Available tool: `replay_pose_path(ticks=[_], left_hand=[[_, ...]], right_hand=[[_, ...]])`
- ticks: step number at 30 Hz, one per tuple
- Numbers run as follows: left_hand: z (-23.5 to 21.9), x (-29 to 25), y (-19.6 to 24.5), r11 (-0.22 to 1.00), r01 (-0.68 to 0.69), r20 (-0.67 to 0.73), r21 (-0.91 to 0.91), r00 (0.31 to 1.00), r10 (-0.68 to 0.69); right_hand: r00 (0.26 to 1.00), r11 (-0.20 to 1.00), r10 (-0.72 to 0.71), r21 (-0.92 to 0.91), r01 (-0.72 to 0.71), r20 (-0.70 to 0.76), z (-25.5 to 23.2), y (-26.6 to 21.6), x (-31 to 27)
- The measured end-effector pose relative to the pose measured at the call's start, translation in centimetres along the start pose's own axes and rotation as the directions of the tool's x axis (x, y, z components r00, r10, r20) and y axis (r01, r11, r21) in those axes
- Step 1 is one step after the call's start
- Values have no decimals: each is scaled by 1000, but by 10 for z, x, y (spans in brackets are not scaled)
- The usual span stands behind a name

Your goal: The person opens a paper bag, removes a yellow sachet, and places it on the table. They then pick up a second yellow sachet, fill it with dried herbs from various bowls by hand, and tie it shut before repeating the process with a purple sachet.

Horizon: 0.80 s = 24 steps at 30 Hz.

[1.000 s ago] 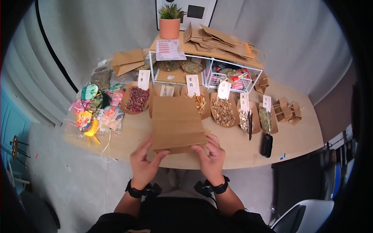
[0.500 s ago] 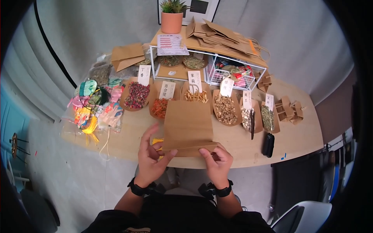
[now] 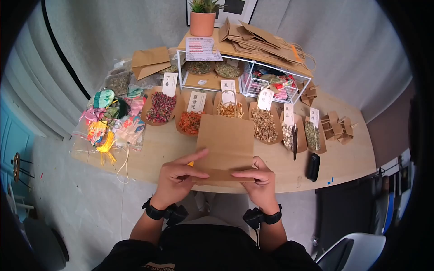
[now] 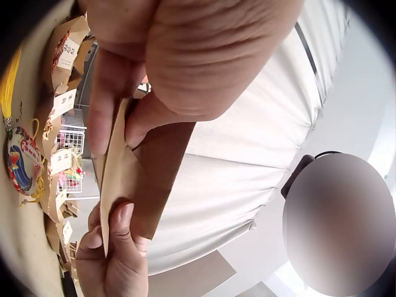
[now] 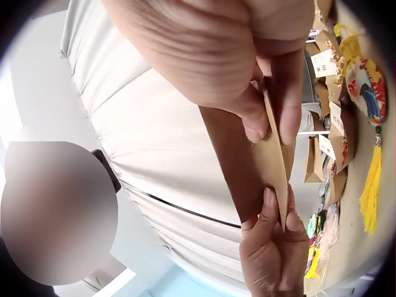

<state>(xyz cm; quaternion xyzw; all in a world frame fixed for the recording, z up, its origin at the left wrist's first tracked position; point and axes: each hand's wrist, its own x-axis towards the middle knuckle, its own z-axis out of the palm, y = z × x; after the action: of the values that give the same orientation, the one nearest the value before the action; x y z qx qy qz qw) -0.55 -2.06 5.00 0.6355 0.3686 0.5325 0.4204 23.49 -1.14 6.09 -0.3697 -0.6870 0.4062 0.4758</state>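
Both hands hold a brown paper bag (image 3: 225, 137) over the table's near edge. Along its near end runs a narrow folded strip (image 5: 277, 161). My left hand (image 3: 177, 178) pinches the strip's left part between thumb and fingers, one finger stretched over the bag's face. At the other end, my right hand (image 3: 263, 184) pinches the same strip, its thumb lying along the crease. In the left wrist view, both thumbs press the paper from one side with fingers behind. A patterned sachet (image 4: 23, 159) with a yellow tassel lies on the table beyond the bag, mostly hidden by it in the head view.
Behind the bag stand several paper trays of dried herbs with labels, including red buds (image 3: 161, 107) and orange petals (image 3: 188, 122). Colourful sachets (image 3: 106, 122) lie at left. A black case (image 3: 313, 167) sits at right. Folded paper bags (image 3: 262, 40) lie on the shelf.
The bag has shifted right and slightly nearer, uncovering the orange petals. Both thumbs have moved from the near edge onto the folded strip; the left fingers now reach over the bag.
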Motion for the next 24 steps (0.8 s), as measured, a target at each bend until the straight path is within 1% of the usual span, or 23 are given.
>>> replay_pose_path(ticks=[2,3,5,6,7,8,9,10,11,12,14,15,16,17,18,20,21,24], left_hand=[[-2,-1,1,1000,14,27,19,1000,-14],[-2,-1,2,999,21,42,27,999,-22],[1,-6,-5,998,-33,-18,45,999,34],[3,-8,-7,997,-59,-47,55,997,61],[7,-6,2,953,12,-89,-303,995,-41],[15,-2,18,781,62,-91,-622,984,-150],[19,-1,27,503,85,-54,-860,966,-255],[18,-1,22,625,232,18,-745,944,-329],[18,-3,12,713,371,71,-595,908,-414],[17,-5,6,762,494,102,-418,859,-502],[20,-3,9,783,454,105,-426,884,-456],[21,-1,11,792,434,109,-428,895,-432],[22,0,13,805,405,80,-434,907,-414],[24,0,14,816,376,50,-440,917,-396],[25,0,15,825,349,21,-445,925,-380],[27,-2,12,889,339,21,-307,937,-350],[28,-2,10,914,329,24,-236,943,-333],[30,-2,7,915,307,12,-261,949,-315]], right_hand=[[998,998,57,33,-57,5,-1,-3,0],[999,999,47,14,-47,5,-1,-4,-2],[1000,999,27,-24,-27,5,-2,-3,-5],[1000,999,5,-32,-6,-20,-3,-2,-7],[999,999,-19,-41,17,-47,-4,1,-8],[996,998,-44,-51,40,-74,-5,3,-10],[999,996,-31,-88,27,-43,-6,4,-13],[1000,992,-16,-125,14,-12,-7,4,-16],[1000,987,2,-162,1,20,-8,4,-18],[996,989,-72,-126,79,59,-6,4,-18],[965,971,-229,-42,236,126,-3,7,-12],[987,952,-158,268,150,7,1,1,-10],[995,826,-48,557,86,-82,8,-10,-8],[988,608,85,792,52,-131,11,-16,-7],[990,647,125,762,-37,-58,10,-11,-9],[974,708,213,676,-206,74,9,-4,-10],[960,873,274,402,-274,60,12,-7,-6],[888,853,425,251,-457,174,4,-2,-7]])
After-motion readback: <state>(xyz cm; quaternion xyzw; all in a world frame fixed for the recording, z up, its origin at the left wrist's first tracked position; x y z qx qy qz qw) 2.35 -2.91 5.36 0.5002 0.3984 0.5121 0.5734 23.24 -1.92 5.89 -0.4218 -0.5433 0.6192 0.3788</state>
